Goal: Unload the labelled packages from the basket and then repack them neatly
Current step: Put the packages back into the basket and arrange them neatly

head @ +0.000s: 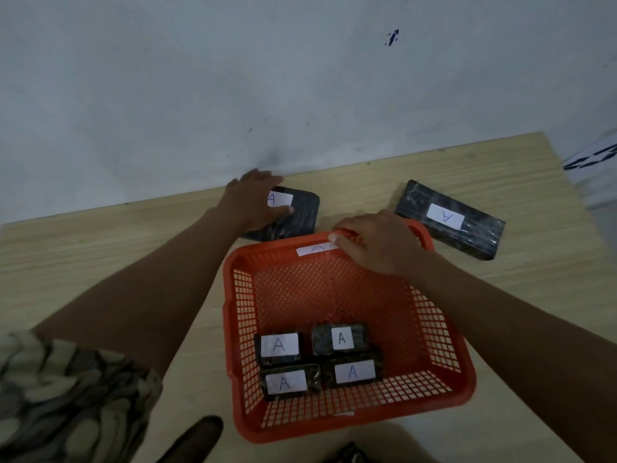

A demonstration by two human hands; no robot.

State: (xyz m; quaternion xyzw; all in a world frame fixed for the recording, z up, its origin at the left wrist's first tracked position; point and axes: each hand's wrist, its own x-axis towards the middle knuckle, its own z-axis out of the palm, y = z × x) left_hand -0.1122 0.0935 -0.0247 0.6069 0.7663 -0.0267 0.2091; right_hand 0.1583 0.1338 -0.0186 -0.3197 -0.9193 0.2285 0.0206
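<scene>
An orange mesh basket (434, 332) sits on the wooden table, with a white "A" label on its far rim. Several small black packages with white "A" labels (317, 360) lie in its near part. My right hand (374, 243) grips the basket's far rim. My left hand (253, 198) rests on a black labelled package (300, 212) lying on the table just beyond the basket, fingers curled over its left side. A longer black labelled package (449, 218) lies on the table to the right of the basket.
The wooden table (100, 248) ends at a pale wall (300, 78) just behind the packages. Its right edge is near the long package. A patterned sleeve (66, 396) and a dark shoe (197, 436) show at the bottom left.
</scene>
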